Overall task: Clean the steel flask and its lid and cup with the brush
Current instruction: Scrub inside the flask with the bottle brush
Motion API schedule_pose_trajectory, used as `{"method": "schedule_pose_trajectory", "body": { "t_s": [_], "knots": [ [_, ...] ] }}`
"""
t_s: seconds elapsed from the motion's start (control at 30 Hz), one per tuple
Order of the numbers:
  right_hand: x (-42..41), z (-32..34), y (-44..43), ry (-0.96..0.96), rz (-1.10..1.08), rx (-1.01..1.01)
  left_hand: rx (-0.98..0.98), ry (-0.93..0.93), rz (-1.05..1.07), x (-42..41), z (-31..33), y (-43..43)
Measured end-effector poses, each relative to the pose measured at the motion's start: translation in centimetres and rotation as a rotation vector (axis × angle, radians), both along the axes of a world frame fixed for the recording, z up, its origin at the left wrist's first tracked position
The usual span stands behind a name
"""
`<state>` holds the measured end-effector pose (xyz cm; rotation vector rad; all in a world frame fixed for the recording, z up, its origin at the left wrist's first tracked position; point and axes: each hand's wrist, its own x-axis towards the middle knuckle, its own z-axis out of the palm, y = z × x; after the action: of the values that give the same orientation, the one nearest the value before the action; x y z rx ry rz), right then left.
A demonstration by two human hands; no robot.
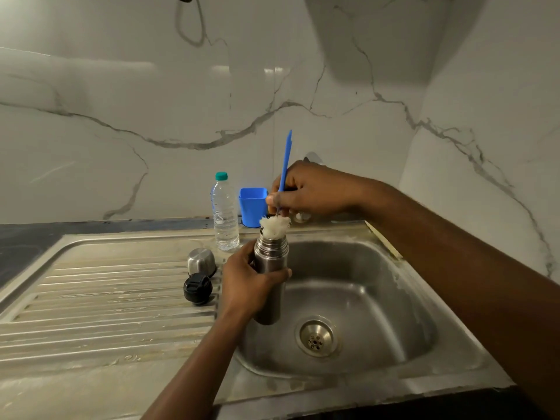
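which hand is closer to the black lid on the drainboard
Left. The left hand grips the steel flask just right of the black lid; the right hand holds the brush over the flask's mouth, farther right and back.

Your left hand grips the flask at mid-body. The thumb lies across its front, the fingers curl round its far side, and it stands upright. Your bare left forearm rises from the near edge of the surface, with the wrist roughly in line with it.

Your right hand sits above the left one and a little farther back, knuckles up. Its fingers curl down and pinch the brush low on its handle, close to the bristles. The bare right forearm reaches in from the near right corner. The two hands do not touch.
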<state>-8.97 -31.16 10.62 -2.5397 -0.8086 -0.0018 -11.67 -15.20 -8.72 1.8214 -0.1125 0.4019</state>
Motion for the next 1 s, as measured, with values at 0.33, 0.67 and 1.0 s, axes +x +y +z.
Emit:
{"method": "schedule_pose_trajectory", "body": {
  "t_s": [0.33, 0.67, 1.0],
  "knots": [
    [0.3, -0.5, 0.1, 0.088, 0.011, -0.001, 0.021, -0.002, -0.004, 0.1, -0.1, -0.1],
    [0.5, -2.4, 0.6, 0.107, -0.007, -0.071, 0.029, -0.025, 0.008, 0.0, 0.0, -0.2],
    [0.4, -1.0, 1.1, 0.087, -0.029, -0.039, 0.019, -0.018, 0.015, -0.1, 0.0, -0.1]
  ]
}}
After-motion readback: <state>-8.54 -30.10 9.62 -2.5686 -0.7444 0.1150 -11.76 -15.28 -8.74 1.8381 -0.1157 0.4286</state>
